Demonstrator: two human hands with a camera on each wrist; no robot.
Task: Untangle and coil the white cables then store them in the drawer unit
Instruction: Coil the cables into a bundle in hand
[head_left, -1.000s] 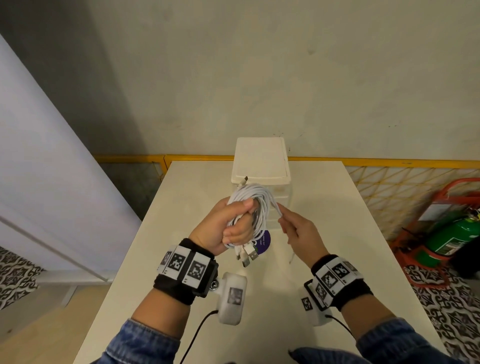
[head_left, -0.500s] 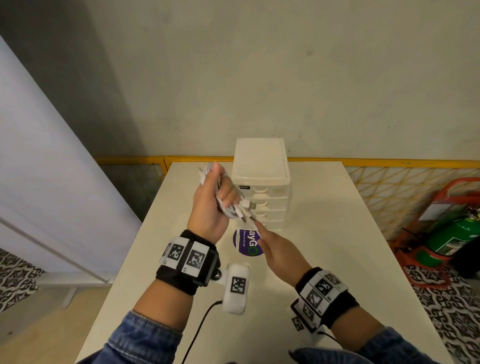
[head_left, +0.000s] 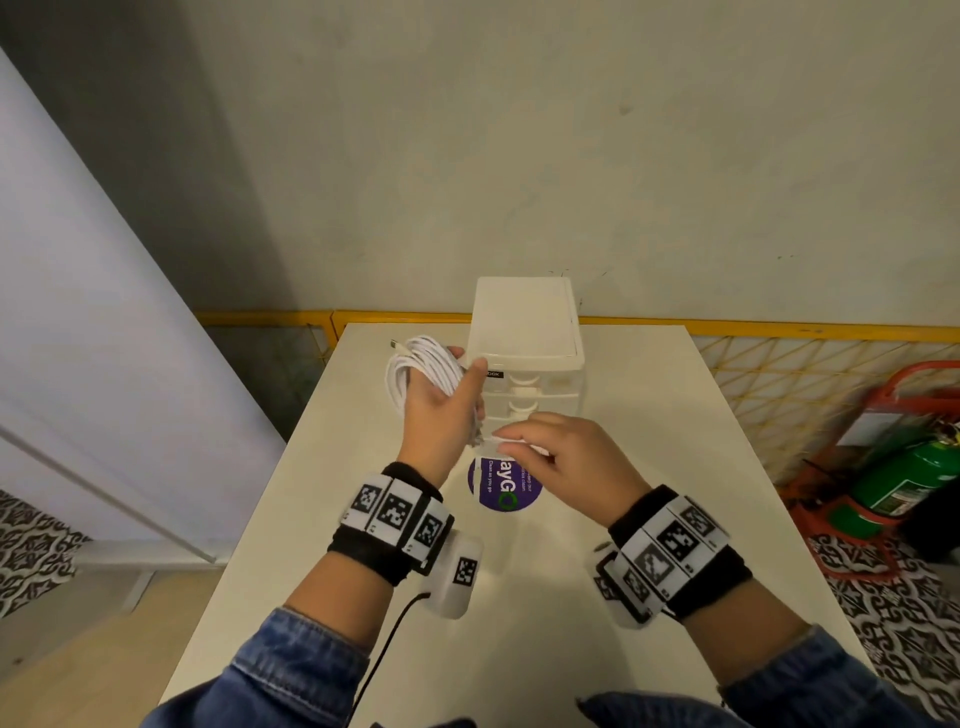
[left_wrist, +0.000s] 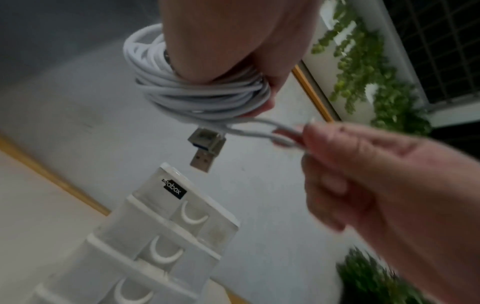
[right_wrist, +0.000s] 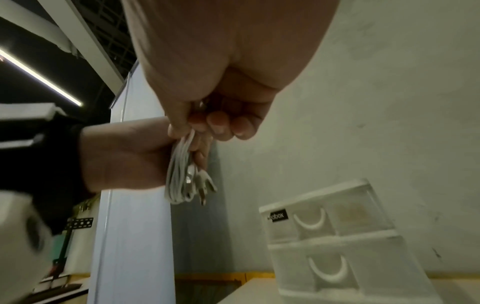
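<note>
left hand is up above the worktop, fingers curled round a coil of white cables, so the bundle is held in the air just left of the drawer unit and not touching it. from the left wrist view the loops wrap around the fingers and a couple of usb plugs dangle under the coil, right above the top of the unit.

right hand sits in front of the unit, thumb and fingers pinched narrow on a short loop of cable end that runs out of the bundle. in the right wrist view the other fingers are tucked in close, and the coil hangs next to them with the plugs pointing down.

drawer unit stands at the far end of the worktop near the wall, all drawers look closed, curved white handles on the fronts and a small black label on the top one. there's a round purple sticker on the worktop just below the hands. off to the right on the floor, a green fire extinguisher in a red stand.
</note>
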